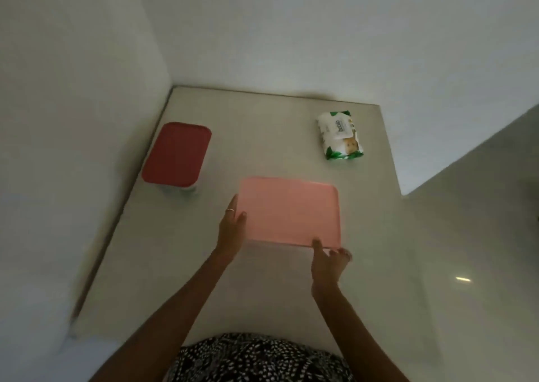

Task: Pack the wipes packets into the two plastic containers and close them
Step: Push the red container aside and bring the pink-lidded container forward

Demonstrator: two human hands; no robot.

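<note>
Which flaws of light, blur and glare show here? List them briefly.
Head view: dim, flat, greyish light, shadows faint; head view is soft all over, so print on the white and green wipes packet barely reads and the pale table's left edge smears; one small glare streak on the glossy floor.

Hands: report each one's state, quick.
Left hand: grips the pink lid at its left edge, thumb on top.
Right hand: pinches the lid's near right corner.
</note>
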